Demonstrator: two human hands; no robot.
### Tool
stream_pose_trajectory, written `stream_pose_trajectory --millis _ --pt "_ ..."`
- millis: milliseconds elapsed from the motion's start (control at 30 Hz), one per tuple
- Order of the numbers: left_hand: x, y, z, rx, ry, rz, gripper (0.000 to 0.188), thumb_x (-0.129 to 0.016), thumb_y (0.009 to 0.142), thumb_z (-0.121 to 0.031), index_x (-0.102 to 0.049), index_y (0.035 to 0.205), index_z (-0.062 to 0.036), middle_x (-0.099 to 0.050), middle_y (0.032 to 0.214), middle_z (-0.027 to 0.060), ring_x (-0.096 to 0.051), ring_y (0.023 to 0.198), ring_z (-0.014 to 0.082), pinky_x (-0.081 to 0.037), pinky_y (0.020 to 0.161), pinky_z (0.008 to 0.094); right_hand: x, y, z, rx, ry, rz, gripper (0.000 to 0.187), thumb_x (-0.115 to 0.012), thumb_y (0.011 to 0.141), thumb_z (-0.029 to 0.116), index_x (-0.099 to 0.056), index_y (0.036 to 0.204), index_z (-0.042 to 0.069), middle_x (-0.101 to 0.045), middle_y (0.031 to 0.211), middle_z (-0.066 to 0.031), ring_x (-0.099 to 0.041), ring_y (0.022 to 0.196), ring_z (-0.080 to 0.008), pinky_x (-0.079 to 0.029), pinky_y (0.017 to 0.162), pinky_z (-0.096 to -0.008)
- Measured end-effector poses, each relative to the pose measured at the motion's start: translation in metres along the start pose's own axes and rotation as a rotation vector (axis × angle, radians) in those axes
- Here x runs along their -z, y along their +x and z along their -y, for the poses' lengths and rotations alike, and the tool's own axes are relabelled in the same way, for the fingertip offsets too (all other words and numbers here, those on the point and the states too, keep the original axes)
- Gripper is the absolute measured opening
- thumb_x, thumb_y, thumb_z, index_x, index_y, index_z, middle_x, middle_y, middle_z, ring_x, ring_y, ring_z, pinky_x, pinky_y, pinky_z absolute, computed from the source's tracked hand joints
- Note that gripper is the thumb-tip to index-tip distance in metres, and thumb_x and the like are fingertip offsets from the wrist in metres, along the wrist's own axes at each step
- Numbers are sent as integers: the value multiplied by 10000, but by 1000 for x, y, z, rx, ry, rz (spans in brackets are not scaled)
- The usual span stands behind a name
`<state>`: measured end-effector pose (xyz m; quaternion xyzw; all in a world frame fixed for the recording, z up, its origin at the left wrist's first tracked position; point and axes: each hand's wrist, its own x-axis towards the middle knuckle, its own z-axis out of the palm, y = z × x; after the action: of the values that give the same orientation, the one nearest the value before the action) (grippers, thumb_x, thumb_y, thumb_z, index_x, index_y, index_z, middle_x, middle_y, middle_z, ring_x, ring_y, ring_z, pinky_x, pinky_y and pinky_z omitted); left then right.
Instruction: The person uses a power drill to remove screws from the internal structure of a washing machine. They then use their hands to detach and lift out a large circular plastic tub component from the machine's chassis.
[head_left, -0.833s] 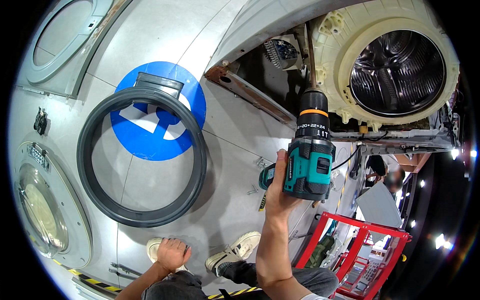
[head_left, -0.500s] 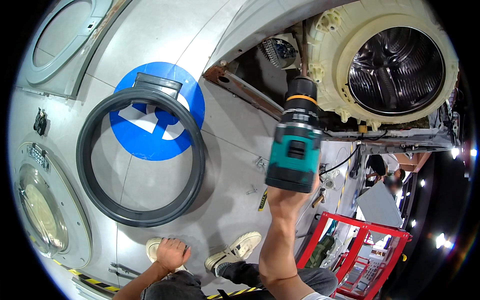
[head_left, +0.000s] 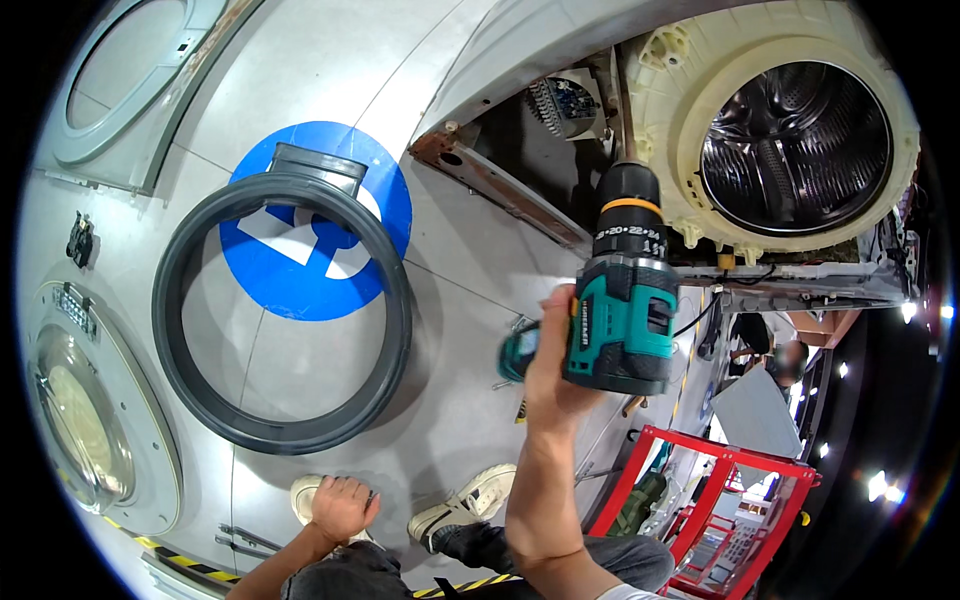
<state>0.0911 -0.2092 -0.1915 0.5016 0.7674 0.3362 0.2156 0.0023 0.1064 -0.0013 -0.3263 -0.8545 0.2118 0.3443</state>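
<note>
My right hand [head_left: 558, 375] is wrapped around the grip of a teal and black cordless drill [head_left: 622, 325]. The drill has an orange ring behind its chuck. Its long shaft points up past the left side of the cream washing-machine tub [head_left: 680, 150]; where the tip ends is hard to see. The steel drum [head_left: 795, 145] shows inside the tub's round opening. Low in the view, my left hand [head_left: 343, 508] rests by my leg with its fingers curled in and nothing visible in them. A dark grey rubber door gasket [head_left: 400, 330] lies on the floor to the left.
A washer door [head_left: 150, 440] lies at far left, below a pale front panel [head_left: 130, 150]. Under the gasket is a blue round floor sticker [head_left: 265, 290]. A red-framed cart [head_left: 640, 480] stands at lower right. Further right, a person [head_left: 775, 350] is partly visible.
The drill has turned in my right hand and shifted slightly right, so its side and battery base now show. My left hand has stayed where it was.
</note>
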Motion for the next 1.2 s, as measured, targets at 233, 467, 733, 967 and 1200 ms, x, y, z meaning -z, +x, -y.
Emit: stream_pose_trajectory --millis 233,467,733,967,1200 --pt "1 -2 -2 22 -8 15 247 -698 750 -275 -557 637 -107 -533 642 55 -537 597 237 -380 609 367 8 -4 0 230 -234 -25 178 -700 842 35 -659 1011 0 -671 910 -92 -641 793 -232 -500 723 -341" --pt "1 0 -2 21 2 3 256 -692 765 -284 -559 637 -108 -537 643 55 -542 600 233 -382 614 366 15 -20 -5 33 -83 -40 195 -701 838 27 -658 1026 -5 -674 942 -101 -643 826 -241 -501 747 -342" --pt "1 0 -3 25 9 13 255 -687 773 -288 -567 642 -105 -551 654 57 -545 607 229 -383 621 364 17 -25 -14 79 -224 -23 217 -699 845 35 -663 1057 4 -682 971 -109 -653 854 -258 -505 765 -359" --pt "0 -3 -2 31 3 -12 254 -691 768 -283 -561 641 -105 -545 649 58 -547 614 233 -385 620 363 25 -24 -31 195 -386 55 577 -719 770 39 -503 1300 -38 -655 1089 -120 -655 933 -196 -521 847 -313" --pt "23 11 -10 130 -151 47 270 -685 794 -252 -560 631 -77 -554 635 84 -560 612 280 -397 593 390 35 -17 -33 251 -285 31 358 -664 741 6 -637 1097 -21 -639 1059 -162 -660 893 -298 -522 800 -344"
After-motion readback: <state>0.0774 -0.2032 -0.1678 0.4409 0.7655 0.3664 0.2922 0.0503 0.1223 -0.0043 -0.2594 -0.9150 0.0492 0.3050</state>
